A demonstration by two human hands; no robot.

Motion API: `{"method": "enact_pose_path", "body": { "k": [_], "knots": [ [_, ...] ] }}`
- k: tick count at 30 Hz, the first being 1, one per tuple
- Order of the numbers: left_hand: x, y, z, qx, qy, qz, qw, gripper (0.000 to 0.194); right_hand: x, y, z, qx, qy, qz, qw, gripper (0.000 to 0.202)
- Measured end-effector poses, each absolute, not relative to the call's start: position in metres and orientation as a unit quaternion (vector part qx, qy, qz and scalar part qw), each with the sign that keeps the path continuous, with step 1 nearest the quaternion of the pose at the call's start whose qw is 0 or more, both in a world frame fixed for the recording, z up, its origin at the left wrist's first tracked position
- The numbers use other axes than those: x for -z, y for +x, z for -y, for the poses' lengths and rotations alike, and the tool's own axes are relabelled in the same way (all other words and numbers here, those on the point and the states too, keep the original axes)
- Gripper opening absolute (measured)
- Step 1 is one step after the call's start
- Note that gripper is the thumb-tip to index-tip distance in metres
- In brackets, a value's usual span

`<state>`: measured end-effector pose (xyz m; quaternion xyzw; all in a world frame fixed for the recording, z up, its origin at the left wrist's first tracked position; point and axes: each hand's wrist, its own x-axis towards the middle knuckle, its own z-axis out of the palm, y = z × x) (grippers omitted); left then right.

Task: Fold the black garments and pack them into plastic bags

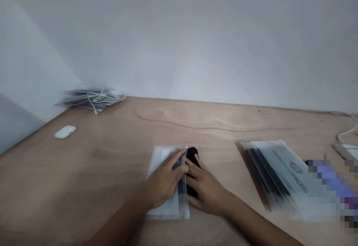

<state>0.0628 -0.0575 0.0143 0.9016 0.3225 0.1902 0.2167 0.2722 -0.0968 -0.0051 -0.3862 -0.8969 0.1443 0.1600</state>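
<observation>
A clear zip bag [163,211] with a white sheet inside lies on the wooden table, its slider edge facing right. My left hand [167,180] rests on top of the bag, fingers extended toward that edge. At the bag's right edge is a folded black item [192,151], partly under the clear film. My right hand [205,190] lies over the black item with its fingers spread, the fingertips touching it and the bag's edge. Both hands meet near the bag's opening, and the fingers hide part of the black item.
A stack of printed frosted bags with dark contents [288,175] lies on the right. A white rounded case [65,131] sits at left. Bags [81,100] with a white cable [96,98] lie in the back left corner. Another white cable [346,132] is far right.
</observation>
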Motion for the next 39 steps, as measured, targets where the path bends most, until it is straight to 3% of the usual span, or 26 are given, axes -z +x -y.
{"method": "enact_pose_path", "body": {
  "k": [3, 7, 10, 13, 18, 22, 28, 35, 39],
  "knots": [
    [-0.012, 0.063, 0.056, -0.169, 0.91, -0.319, 0.205, 0.027, -0.003, 0.293, 0.097, -0.162, -0.364, 0.907, 0.137, 0.066],
    [-0.016, 0.067, 0.054, -0.141, 0.923, -0.309, 0.183, 0.027, 0.003, 0.287, 0.097, -0.168, -0.331, 0.918, 0.142, 0.034],
    [-0.019, 0.067, 0.054, -0.142, 0.924, -0.304, 0.183, 0.027, 0.007, 0.271, 0.095, -0.164, -0.33, 0.915, 0.165, 0.028],
    [-0.019, 0.064, 0.054, -0.161, 0.915, -0.317, 0.19, 0.026, 0.001, 0.274, 0.094, -0.177, -0.33, 0.912, 0.167, 0.039],
    [-0.014, 0.061, 0.052, -0.167, 0.915, -0.317, 0.186, 0.023, 0.002, 0.312, 0.099, -0.158, -0.366, 0.905, 0.146, 0.082],
    [-0.013, 0.063, 0.051, -0.154, 0.925, -0.304, 0.167, 0.024, 0.014, 0.319, 0.102, -0.159, -0.396, 0.892, 0.148, 0.086],
    [-0.015, 0.06, 0.049, -0.151, 0.935, -0.274, 0.169, 0.024, 0.002, 0.297, 0.089, -0.202, -0.32, 0.913, 0.152, 0.061],
    [-0.014, 0.054, 0.044, -0.167, 0.926, -0.292, 0.17, 0.023, 0.013, 0.303, 0.084, -0.12, -0.383, 0.9, 0.171, 0.068],
    [-0.017, 0.057, 0.048, -0.168, 0.931, -0.269, 0.179, 0.022, 0.018, 0.29, 0.087, -0.112, -0.343, 0.916, 0.173, 0.035]
  ]
}}
